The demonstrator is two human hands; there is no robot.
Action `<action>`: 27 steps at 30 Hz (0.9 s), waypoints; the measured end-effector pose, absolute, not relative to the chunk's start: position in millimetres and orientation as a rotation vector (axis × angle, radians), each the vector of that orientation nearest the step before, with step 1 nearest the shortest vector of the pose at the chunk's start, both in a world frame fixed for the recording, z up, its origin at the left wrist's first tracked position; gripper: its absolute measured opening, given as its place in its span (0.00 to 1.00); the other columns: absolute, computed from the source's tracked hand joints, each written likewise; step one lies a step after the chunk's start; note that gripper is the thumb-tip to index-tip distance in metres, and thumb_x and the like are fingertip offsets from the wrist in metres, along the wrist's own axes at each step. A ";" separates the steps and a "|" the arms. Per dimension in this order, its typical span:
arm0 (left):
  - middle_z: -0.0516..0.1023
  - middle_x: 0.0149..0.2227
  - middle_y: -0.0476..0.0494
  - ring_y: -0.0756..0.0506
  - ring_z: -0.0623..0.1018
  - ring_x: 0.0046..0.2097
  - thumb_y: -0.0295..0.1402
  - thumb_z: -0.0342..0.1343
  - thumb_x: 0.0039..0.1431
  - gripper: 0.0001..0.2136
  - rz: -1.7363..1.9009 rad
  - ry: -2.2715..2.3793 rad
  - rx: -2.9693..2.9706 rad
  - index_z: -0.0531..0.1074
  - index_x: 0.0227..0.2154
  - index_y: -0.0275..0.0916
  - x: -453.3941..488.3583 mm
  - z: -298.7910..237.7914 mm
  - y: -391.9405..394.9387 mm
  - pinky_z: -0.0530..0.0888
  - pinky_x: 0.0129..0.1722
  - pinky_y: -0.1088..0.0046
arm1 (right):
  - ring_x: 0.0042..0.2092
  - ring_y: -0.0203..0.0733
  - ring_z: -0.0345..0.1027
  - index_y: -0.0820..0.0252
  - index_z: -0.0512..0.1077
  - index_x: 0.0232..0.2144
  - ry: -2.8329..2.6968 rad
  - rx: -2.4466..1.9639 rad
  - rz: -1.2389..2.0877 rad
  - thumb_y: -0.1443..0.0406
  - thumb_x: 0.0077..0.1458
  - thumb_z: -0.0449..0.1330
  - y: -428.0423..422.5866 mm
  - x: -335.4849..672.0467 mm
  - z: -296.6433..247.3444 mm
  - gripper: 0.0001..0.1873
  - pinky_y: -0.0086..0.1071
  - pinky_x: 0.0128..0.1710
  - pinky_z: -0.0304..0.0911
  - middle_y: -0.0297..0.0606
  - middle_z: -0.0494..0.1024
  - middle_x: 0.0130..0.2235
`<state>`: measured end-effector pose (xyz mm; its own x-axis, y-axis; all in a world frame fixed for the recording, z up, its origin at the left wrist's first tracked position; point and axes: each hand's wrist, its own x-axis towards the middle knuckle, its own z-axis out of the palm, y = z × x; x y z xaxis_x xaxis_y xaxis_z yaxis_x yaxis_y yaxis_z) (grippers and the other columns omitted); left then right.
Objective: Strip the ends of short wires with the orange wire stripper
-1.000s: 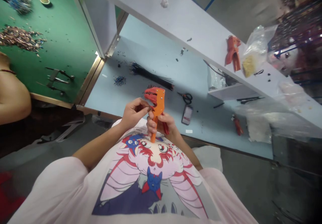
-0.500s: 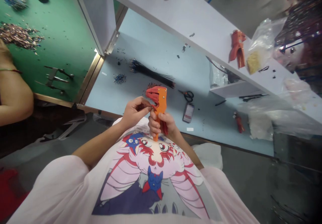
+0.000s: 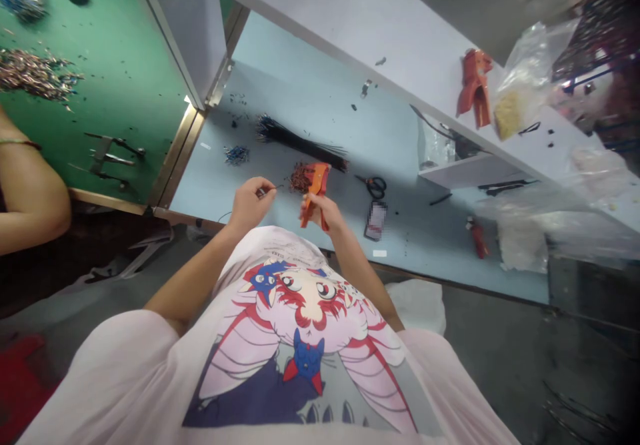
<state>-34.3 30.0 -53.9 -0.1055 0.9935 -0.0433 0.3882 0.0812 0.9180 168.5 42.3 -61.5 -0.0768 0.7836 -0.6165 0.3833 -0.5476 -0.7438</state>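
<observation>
In my right hand [image 3: 320, 210] is an orange and red wire stripper [image 3: 319, 179], its head pointing away from me over the bench. My left hand [image 3: 253, 199] pinches a thin dark wire [image 3: 278, 187]. One wire end sticks out past the fingertips toward the stripper, apart from it, and a thin strand trails out left of the hand. Just beyond the stripper's head lies a small heap of copper-coloured scraps [image 3: 299, 178], partly covered by the tool. Farther back lies a bundle of black wires [image 3: 303, 143], with a small pile of blue bits [image 3: 237, 155] to its left.
Black-handled scissors [image 3: 375, 187] and a phone [image 3: 375, 221] lie right of my right hand. A white shelf [image 3: 400, 38] crosses above the bench, bearing another orange stripper [image 3: 475, 88] and plastic bags. At left, a co-worker's arm [image 3: 30, 185] rests by a green table [image 3: 125, 78].
My left hand has drawn away to the left from the stripper, holding the wire. My right hand has moved the stripper slightly forward and tilted its head away.
</observation>
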 end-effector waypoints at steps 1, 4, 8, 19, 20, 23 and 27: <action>0.74 0.29 0.49 0.52 0.68 0.28 0.33 0.53 0.51 0.06 0.987 1.650 1.414 0.72 0.28 0.37 -41.6 -57.4 32.3 0.66 0.31 0.77 | 0.31 0.39 0.67 0.60 0.64 0.35 -1.312 -1.993 1.545 0.56 0.53 0.53 44.8 175.3 -75.4 0.13 0.34 0.33 0.66 0.36 0.71 0.30; 0.75 0.30 0.49 0.52 0.68 0.27 0.34 0.52 0.52 0.07 0.875 1.807 1.440 0.72 0.30 0.38 -68.4 -63.4 35.4 0.65 0.32 0.76 | 0.35 0.42 0.67 0.60 0.64 0.35 -1.417 -2.181 1.313 0.59 0.47 0.59 39.4 198.1 -110.8 0.14 0.34 0.37 0.62 0.37 0.71 0.31; 0.77 0.31 0.46 0.48 0.72 0.31 0.34 0.51 0.53 0.07 0.559 1.961 1.441 0.72 0.32 0.40 -99.9 -79.1 28.9 0.66 0.34 0.74 | 0.38 0.46 0.67 0.62 0.67 0.36 -1.532 -2.332 1.173 0.59 0.46 0.59 12.8 226.1 -137.6 0.15 0.35 0.39 0.59 0.43 0.73 0.34; 0.75 0.24 0.44 0.47 0.73 0.30 0.26 0.54 0.45 0.02 0.151 1.551 1.521 0.70 0.21 0.38 -45.6 -174.6 36.8 0.68 0.36 0.72 | 0.37 0.45 0.68 0.63 0.68 0.42 -1.545 -2.457 1.032 0.55 0.50 0.55 -26.0 259.0 -161.2 0.20 0.32 0.35 0.59 0.44 0.76 0.37; 0.76 0.25 0.44 0.47 0.74 0.32 0.27 0.54 0.46 0.02 0.202 1.515 1.535 0.70 0.22 0.37 -36.9 -175.3 47.6 0.68 0.37 0.72 | 0.36 0.45 0.68 0.63 0.68 0.41 -1.547 -2.455 1.026 0.55 0.50 0.55 -25.5 259.8 -161.9 0.21 0.32 0.35 0.59 0.43 0.76 0.36; 0.78 0.35 0.44 0.47 0.74 0.39 0.30 0.52 0.50 0.06 0.402 1.440 1.572 0.72 0.30 0.37 -19.6 -165.2 82.4 0.69 0.42 0.73 | 0.35 0.43 0.67 0.62 0.69 0.41 -1.571 -2.443 1.005 0.54 0.50 0.54 -24.1 261.5 -163.6 0.20 0.31 0.35 0.59 0.41 0.75 0.35; 0.77 0.36 0.45 0.49 0.74 0.34 0.33 0.50 0.54 0.08 0.557 1.452 1.562 0.71 0.34 0.37 -33.3 -131.7 107.7 0.70 0.37 0.74 | 0.35 0.43 0.67 0.61 0.68 0.41 -1.627 -2.437 0.975 0.54 0.50 0.54 -25.3 263.4 -167.2 0.20 0.31 0.34 0.59 0.40 0.75 0.35</action>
<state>-33.3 107.7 -131.7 0.2078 0.9469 -0.2454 0.5393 0.0984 0.8364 263.4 -25.3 -167.2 0.2460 0.8479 -0.4697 0.8142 -0.4436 -0.3744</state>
